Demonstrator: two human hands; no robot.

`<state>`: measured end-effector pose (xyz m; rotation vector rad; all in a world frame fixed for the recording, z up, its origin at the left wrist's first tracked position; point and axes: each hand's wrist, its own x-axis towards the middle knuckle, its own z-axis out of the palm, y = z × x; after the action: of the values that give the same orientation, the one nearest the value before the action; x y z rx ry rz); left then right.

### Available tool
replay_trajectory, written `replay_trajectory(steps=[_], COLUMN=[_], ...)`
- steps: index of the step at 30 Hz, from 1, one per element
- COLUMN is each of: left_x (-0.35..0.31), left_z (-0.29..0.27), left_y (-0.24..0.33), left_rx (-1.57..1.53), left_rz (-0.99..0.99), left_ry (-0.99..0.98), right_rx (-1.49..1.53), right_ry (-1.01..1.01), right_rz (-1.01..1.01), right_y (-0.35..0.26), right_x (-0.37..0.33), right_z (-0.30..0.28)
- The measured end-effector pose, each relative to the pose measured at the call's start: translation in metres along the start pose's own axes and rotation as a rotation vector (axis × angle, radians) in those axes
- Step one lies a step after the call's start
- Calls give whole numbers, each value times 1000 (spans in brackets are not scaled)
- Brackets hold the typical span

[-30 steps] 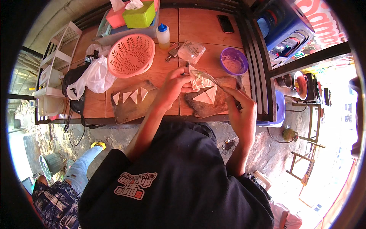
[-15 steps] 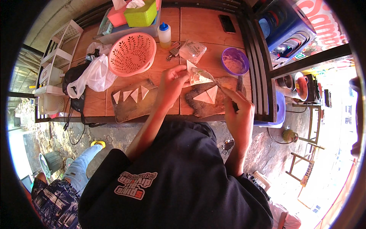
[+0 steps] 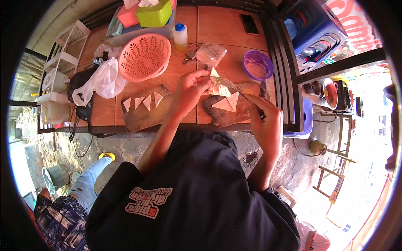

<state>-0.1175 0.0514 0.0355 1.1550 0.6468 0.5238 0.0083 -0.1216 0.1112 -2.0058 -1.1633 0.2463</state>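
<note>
My left hand [image 3: 189, 93] pinches a thin white pastry wrapper [image 3: 219, 90] with some filling on it, raised over the right-hand wooden board [image 3: 215, 118]. My right hand [image 3: 268, 119] grips a slim metal utensil [image 3: 225, 82], its head laid across the wrapper; spoon or knife, I cannot tell. Below the wrapper, pale triangular pieces [image 3: 226, 104] lie on that board. Several small white triangles [image 3: 147, 102] stand in a row on the left-hand wooden board [image 3: 140, 119]. Beyond my right hand is a purple bowl [image 3: 269, 74] with pale paste inside.
A pink perforated basket [image 3: 144, 58] sits at the back left, beside a white plastic bag [image 3: 106, 81]. Behind are a blue-capped squeeze bottle [image 3: 180, 37], a clear packet [image 3: 211, 53], a padlock [image 3: 190, 54] and a phone [image 3: 249, 24]. Dark slats [image 3: 282, 62] edge the table's right side.
The utensil and my right hand have shifted slightly down and right. The wrapper in my left hand has tilted, its upper tip now further right.
</note>
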Motion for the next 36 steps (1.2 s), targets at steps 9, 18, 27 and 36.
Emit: replay_trajectory(steps=[9, 18, 27, 36], left_x=[4, 5, 4, 2], left_z=[-19, -24, -18, -13], left_y=[7, -3, 1, 5], left_rx=[126, 56, 44, 100], left_rz=[-53, -155, -171, -124], left_ry=[-303, -239, -231, -201], right_rx=[-8, 57, -18, -45], right_ry=[-109, -80, -101, -59], right_rz=[15, -6, 59, -19], right_y=[10, 16, 11, 3], right_x=[12, 12, 8, 11], right_z=[-21, -17, -21, -22])
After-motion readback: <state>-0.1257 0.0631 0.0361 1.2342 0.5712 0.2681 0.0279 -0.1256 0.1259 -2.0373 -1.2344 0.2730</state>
